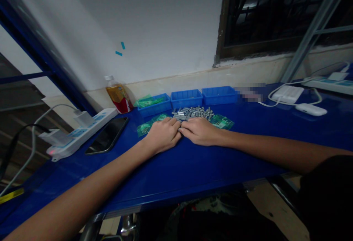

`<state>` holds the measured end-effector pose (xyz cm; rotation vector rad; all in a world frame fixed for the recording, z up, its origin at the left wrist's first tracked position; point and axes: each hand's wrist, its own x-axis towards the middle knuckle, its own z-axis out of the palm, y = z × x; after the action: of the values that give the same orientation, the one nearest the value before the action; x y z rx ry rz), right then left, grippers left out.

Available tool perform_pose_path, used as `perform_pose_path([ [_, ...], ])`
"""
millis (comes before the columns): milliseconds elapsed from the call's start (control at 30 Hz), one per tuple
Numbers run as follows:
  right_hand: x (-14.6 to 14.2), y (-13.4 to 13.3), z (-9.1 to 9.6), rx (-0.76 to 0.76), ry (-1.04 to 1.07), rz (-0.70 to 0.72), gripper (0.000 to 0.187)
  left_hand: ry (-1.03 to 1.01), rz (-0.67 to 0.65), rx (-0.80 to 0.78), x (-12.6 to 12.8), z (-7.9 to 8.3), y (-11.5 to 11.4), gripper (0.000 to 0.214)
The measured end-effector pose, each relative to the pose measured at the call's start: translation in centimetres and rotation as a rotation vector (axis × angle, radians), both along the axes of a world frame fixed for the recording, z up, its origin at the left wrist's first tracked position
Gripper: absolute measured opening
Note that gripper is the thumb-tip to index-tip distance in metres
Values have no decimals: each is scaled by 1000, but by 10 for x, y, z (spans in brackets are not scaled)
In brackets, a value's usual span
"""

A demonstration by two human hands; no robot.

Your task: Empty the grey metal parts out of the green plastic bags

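A loose pile of metal parts (193, 111) lies on the blue desk (193, 171), and most of what can be counted as unfinished is there: plenty of small silvery pieces, some in a row at the pile's left side, the others jumbled. Right at the near edge of the pile, the left hand (163, 134) and right hand (200, 130) meet knuckle to knuckle, fingers curled in narrowly — something small may be pinched between them, but the fingers cover it and I can't make out what, if anything, either one grips.

What looks further along sits around the pile. Just left of it, partly behind the left hand, are green-tinted packets (143, 129) with small pieces seeming to show through; just right of it lies another green packet (223, 122) of the same look. Behind the pile and to its left, a blue bin (158, 108) holds a heap of green plastic (146, 101), whether filled or unfilled too blurred to say. Straight behind the pile is a middle bin (186, 101), and behind it to the right a third bin (220, 99) — their contents don't show clearly. By my reading, work is partway, with many pieces left loose.
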<state>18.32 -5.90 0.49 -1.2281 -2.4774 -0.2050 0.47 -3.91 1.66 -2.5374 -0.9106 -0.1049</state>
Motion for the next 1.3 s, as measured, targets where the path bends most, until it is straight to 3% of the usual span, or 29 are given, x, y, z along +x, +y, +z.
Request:
perform_pose_path([
  [633,-12,-5,17,-641,462,-51,31,8,-20,2,0,0,1,26],
  [867,-12,-1,10,-818,601,-132,30,5,-13,-29,0,2,-1,27],
  [967,-10,-2,8,-711,515,-90,34,-8,1,-42,0,2,0,27],
  [1133,-3,-8,10,-136,167,-23,33,-27,25,-52,-2,1,3,28],
  [1300,1,-10,10,61,-4,49,28,-34,9,-46,-3,1,2,27],
])
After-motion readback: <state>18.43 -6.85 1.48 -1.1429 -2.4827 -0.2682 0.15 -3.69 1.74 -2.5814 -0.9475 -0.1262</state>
